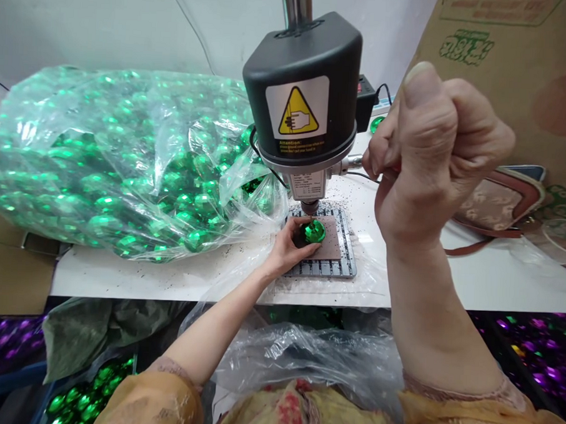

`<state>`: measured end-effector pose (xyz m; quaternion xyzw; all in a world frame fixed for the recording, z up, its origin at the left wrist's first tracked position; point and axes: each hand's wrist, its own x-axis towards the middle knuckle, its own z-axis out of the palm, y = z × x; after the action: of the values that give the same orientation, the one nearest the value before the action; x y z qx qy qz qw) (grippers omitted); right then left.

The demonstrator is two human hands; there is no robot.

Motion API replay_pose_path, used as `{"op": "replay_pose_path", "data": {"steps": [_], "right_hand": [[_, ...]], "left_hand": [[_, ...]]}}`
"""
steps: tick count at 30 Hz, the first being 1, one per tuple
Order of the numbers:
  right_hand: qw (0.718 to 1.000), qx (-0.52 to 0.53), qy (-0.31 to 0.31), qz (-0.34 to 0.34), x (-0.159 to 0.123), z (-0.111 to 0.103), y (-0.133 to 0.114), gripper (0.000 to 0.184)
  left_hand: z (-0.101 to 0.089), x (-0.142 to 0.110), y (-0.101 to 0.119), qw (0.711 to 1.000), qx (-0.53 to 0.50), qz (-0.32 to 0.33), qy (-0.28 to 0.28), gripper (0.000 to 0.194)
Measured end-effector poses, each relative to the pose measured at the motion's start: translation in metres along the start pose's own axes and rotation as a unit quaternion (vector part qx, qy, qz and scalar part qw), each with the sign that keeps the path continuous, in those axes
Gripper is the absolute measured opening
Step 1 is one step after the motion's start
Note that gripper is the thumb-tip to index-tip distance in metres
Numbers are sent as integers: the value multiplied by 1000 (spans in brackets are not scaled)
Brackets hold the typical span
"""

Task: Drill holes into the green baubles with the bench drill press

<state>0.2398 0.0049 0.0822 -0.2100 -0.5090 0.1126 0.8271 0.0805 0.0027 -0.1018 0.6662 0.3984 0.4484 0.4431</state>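
Bench setup, head view. Cardboard carton [505,59] stands at far right behind a white tabletop [167,282]. Large clear plastic bag [125,167] occupies the left of the table, packed with mirrored green baubles [190,198]. Below the table edge: blue crate [36,385] of green baubles at lower left, dark tray of purple baubles [534,354] at lower right. Handbag [499,206] lies right of the work area.

Bench drill [301,81], black head with yellow warning label, stands centre table over slotted metal base plate [341,264]. Brown pad [331,239] lies on the plate. Dark flecks of debris [243,260] are scattered over table and plate.

State of work: one green bauble [314,231] sits on the pad, directly below the drill chuck [310,207]; gap between them small, no visible contact. Any hole in it is hidden from view. Bag remains heavily filled.

Left hand [291,250]: fingers curled around the bauble, pressing it to the pad. Right hand [421,155]: raised and clenched, apparently on the feed lever [355,165] at the side of the drill head; grip partly hidden by the fist.
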Motion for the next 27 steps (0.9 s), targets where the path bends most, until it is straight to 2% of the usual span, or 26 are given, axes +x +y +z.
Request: {"op": "replay_pose_path", "data": {"steps": [9, 17, 21, 24, 27], "right_hand": [[1000, -11, -9, 3, -17, -10, -3, 47], [997, 19, 10, -69, -32, -18, 18, 58], [996, 14, -3, -92, -34, -20, 22, 54], [989, 37, -22, -138, -36, -22, 25, 51], [986, 42, -16, -160, -38, -24, 27, 49]], "left_hand": [[1, 0, -6, 1000, -6, -6, 4, 57], [2, -1, -6, 1000, 5, 1, 2, 57], [2, -1, -8, 1000, 0, 5, 7, 58], [2, -1, -9, 1000, 0, 8, 4, 59], [2, -1, -9, 1000, -6, 11, 4, 58]]}}
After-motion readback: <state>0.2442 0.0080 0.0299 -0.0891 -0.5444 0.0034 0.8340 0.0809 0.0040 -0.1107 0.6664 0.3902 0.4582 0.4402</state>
